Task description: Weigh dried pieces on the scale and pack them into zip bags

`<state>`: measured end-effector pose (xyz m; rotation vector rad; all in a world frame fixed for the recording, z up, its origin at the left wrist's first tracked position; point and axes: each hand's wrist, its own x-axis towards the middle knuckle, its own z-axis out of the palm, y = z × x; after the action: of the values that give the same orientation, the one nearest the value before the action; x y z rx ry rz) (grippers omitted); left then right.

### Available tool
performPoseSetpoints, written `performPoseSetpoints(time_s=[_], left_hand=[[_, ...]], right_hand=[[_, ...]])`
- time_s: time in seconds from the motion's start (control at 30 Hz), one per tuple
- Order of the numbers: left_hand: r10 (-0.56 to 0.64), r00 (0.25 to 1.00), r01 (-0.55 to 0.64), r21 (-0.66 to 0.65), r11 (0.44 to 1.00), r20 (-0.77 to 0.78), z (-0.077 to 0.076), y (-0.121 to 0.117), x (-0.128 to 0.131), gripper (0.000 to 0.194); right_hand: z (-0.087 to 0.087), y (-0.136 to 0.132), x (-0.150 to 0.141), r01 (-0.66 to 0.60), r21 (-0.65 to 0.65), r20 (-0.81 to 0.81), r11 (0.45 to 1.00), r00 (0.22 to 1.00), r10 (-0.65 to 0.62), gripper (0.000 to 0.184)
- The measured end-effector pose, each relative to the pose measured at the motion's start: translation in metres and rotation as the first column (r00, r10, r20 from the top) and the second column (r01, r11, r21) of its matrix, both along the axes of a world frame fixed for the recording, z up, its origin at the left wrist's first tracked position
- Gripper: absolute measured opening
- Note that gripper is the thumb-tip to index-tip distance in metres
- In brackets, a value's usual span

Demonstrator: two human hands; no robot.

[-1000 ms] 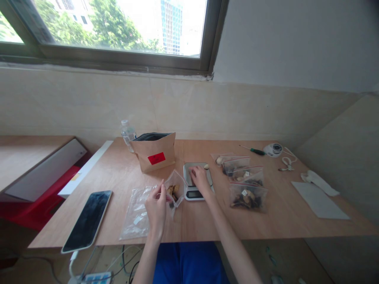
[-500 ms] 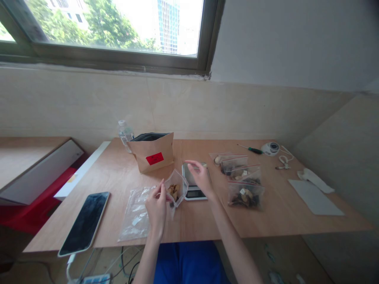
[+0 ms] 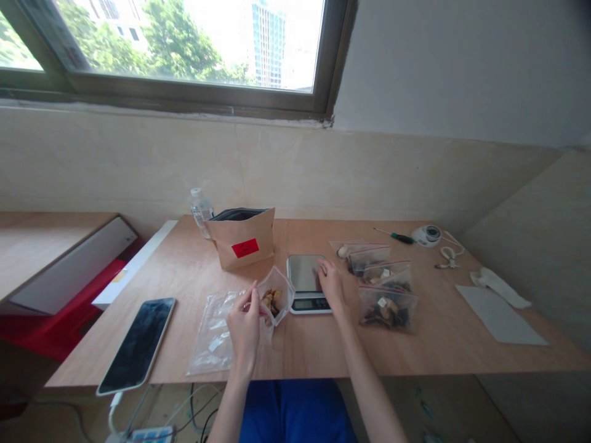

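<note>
My left hand (image 3: pixel 243 323) pinches the rim of a small clear zip bag (image 3: pixel 276 296) and holds it open above the table; brown dried pieces lie inside. My right hand (image 3: pixel 331 283) rests on the right edge of a small digital scale (image 3: pixel 305 277), fingers bent over something small that I cannot make out. The scale's steel plate looks bare. To the right of that hand lie several filled zip bags (image 3: pixel 386 306) with red seals.
A brown paper pouch (image 3: pixel 242 238) with a red label stands open behind the scale, a water bottle (image 3: pixel 199 209) beside it. A stack of empty clear bags (image 3: pixel 213 332) and a phone (image 3: pixel 137 342) lie left. A screwdriver (image 3: pixel 393 234), cable and white paper (image 3: pixel 500 314) lie right.
My right hand lifted off the scale's plate, hovered above it, then came down on the plate's right edge. The small piece at the scale's far right corner is out of sight. The left hand stayed put.
</note>
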<state>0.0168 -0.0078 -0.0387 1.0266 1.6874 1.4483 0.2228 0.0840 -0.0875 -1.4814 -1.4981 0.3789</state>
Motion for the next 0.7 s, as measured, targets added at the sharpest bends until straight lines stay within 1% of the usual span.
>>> performPoseSetpoints(time_s=[0.07, 0.1, 0.17, 0.2, 0.27, 0.33, 0.4, 0.47, 0.6, 0.63, 0.67, 0.7], left_hand=[[-0.011, 1.0, 0.011, 0.0, 1.0, 0.012, -0.001, 0.0, 0.001, 0.047], [-0.015, 1.0, 0.015, 0.0, 1.0, 0.02, -0.001, 0.0, 0.002, 0.048], [-0.019, 0.999, 0.019, -0.003, 1.0, 0.032, 0.0, 0.0, 0.004, 0.049], [-0.022, 0.999, 0.022, -0.004, 1.0, 0.037, 0.001, 0.0, 0.005, 0.049], [-0.027, 0.999, 0.027, -0.001, 1.0, 0.044, 0.001, -0.001, 0.006, 0.049], [-0.029, 0.998, 0.029, 0.006, 1.0, 0.054, 0.001, -0.001, 0.006, 0.049], [-0.035, 0.997, 0.034, 0.015, 0.999, 0.07, 0.001, -0.002, 0.005, 0.049], [-0.034, 0.996, 0.032, 0.019, 0.999, 0.079, 0.001, -0.003, 0.005, 0.049], [-0.011, 0.993, 0.011, 0.005, 1.0, 0.114, 0.003, -0.003, 0.005, 0.047], [-0.011, 0.99, 0.011, 0.002, 1.0, 0.142, 0.003, -0.003, 0.005, 0.047], [-0.014, 0.984, 0.014, 0.003, 1.0, 0.179, 0.003, -0.003, 0.005, 0.047], [-0.022, 0.975, 0.021, 0.008, 1.0, 0.223, 0.003, -0.003, 0.006, 0.048]], right_hand=[[0.015, -0.011, -0.011, -0.029, 0.006, -0.051, 1.0, 0.998, 0.029, 0.026], [0.025, -0.018, -0.018, -0.063, 0.005, -0.094, 0.998, 0.994, 0.063, 0.026], [0.046, -0.034, -0.033, -0.195, 0.001, -0.249, 0.981, 0.95, 0.189, 0.026], [0.056, -0.042, -0.04, -0.267, 0.001, -0.287, 0.964, 0.923, 0.256, 0.027], [0.073, -0.054, -0.05, -0.348, 0.011, -0.277, 0.938, 0.9, 0.337, 0.025], [0.084, -0.062, -0.053, -0.359, 0.029, -0.229, 0.933, 0.906, 0.356, 0.023], [0.087, -0.066, -0.05, -0.34, 0.043, -0.211, 0.94, 0.916, 0.341, 0.022], [0.086, -0.068, -0.044, -0.323, 0.037, -0.219, 0.946, 0.921, 0.323, 0.023], [0.075, -0.08, -0.038, -0.309, -0.022, -0.24, 0.951, 0.925, 0.295, 0.026], [0.07, -0.085, -0.038, -0.306, -0.053, -0.247, 0.95, 0.926, 0.285, 0.029], [0.064, -0.091, -0.039, -0.312, -0.095, -0.253, 0.945, 0.926, 0.28, 0.036], [0.057, -0.097, -0.041, -0.329, -0.143, -0.256, 0.934, 0.923, 0.286, 0.048]])
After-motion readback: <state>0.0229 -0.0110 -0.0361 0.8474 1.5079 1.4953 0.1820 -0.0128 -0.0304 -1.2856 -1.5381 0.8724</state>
